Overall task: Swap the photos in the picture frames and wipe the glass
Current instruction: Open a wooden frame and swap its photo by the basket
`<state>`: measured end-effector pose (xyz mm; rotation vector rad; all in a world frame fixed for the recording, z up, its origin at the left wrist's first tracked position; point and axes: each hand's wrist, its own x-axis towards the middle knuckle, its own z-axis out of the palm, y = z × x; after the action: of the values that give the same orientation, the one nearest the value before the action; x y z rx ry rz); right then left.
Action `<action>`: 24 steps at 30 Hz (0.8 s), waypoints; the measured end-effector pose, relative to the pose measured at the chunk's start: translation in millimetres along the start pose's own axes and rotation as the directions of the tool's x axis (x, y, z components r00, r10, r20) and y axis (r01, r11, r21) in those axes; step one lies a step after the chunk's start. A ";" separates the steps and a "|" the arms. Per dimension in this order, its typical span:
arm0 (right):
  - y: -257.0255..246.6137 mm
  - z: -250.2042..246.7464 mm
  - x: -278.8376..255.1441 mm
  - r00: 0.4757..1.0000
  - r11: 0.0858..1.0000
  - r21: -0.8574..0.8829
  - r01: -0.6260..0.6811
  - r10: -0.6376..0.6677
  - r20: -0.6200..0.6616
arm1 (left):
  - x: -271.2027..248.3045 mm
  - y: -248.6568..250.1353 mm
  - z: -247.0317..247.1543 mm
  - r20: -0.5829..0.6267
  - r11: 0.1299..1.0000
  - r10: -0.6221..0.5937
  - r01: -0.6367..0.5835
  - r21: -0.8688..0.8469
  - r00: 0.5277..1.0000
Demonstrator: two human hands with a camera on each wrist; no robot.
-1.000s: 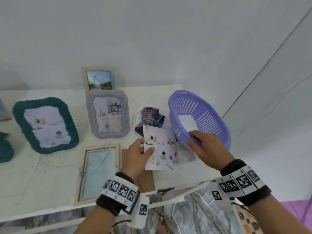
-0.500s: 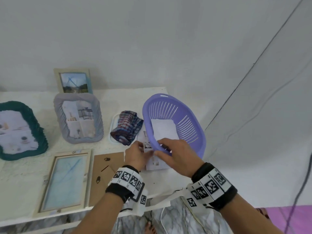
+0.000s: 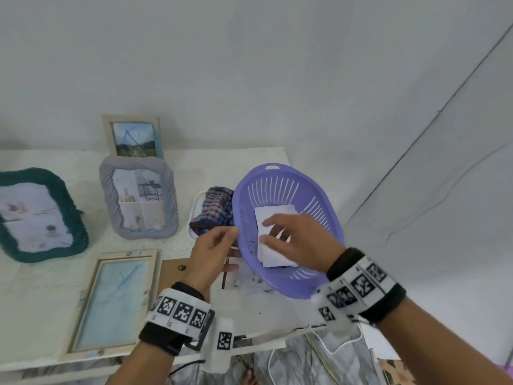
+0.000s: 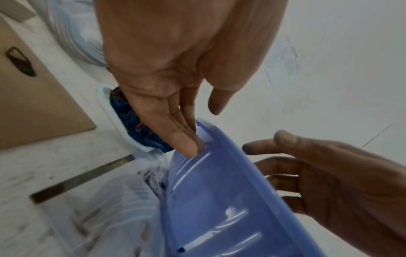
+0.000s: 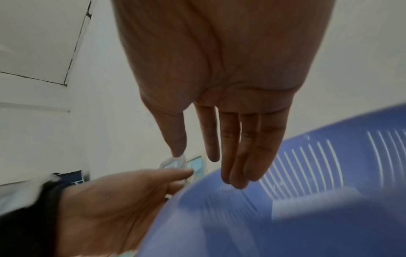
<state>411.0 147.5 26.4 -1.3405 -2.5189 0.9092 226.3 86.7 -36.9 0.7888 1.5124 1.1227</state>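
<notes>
Head cam: high, looks fwd/down over table [image 3: 41,301], mid-range. Wrist cams: v. close, along palms. All 3 share purple basket [image 3: 280,190] rim, frame centre/lower right; each wrist cam catches opposite hand.

A white counter [image 3: 41,315] fills the lower left of the frame, a plain grey-white wall [image 3: 249,65] above; marbled floor [image 3: 291,365] at the bottom edge
</notes>
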 end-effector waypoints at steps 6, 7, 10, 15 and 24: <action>13.3 -39.7 71.8 0.988 0.914 -0.393 -0.097 0.137 0.076 | 3.0 2.2 -3.0 0.055 0.998 -0.020 0.024 -0.064 0.998; 16.3 -37.7 82.7 0.982 0.889 -0.447 -0.098 0.161 0.104 | 3.3 2.2 -3.4 0.058 0.997 -0.019 0.023 -0.070 0.998; 25.0 -20.7 108.8 0.950 0.842 -0.531 -0.090 0.232 0.207 | 3.9 2.1 -3.5 0.070 0.997 -0.017 0.022 -0.079 0.997; 30.8 6.2 129.2 0.906 0.718 -0.696 -0.004 0.297 0.301 | 6.0 0.8 -5.5 0.083 0.997 -0.003 0.009 -0.073 0.997; 36.4 17.2 130.9 0.914 0.650 -0.752 -0.106 0.361 0.183 | 6.8 -0.3 -7.3 0.108 0.997 0.021 -0.012 -0.078 0.994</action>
<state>352.6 259.0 -27.7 -1.9000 -3.1992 0.0731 217.6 91.0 -39.5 0.7980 1.3660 1.1255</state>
